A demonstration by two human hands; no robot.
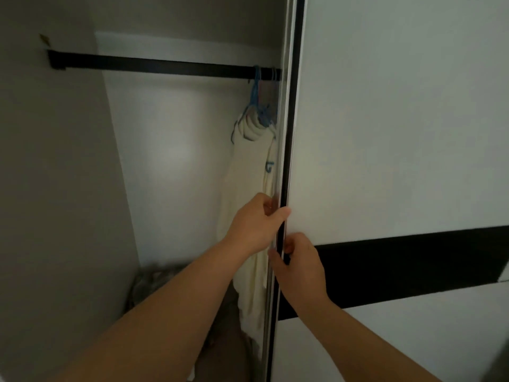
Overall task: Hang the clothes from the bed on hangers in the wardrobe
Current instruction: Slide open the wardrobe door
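Observation:
The wardrobe stands open on the left, with a black rail (pixel 165 68) across its top. At the rail's right end hang blue hangers (pixel 257 100), and a cream garment (pixel 248 194) drapes down from one of them. A white sliding door (pixel 399 119) with a black band fills the right side. My left hand (pixel 257 224) grips the door's metal edge (pixel 285 161), fingers curled round it. Just below, my right hand (pixel 298 267) grips the same edge. The garment's right side is hidden behind the door edge.
The wardrobe's left wall (pixel 55 188) and pale back panel (pixel 179 161) enclose the hanging space. A crumpled patterned cloth (pixel 154 279) lies on the wardrobe floor at the lower left. Most of the rail to the left of the hangers is bare.

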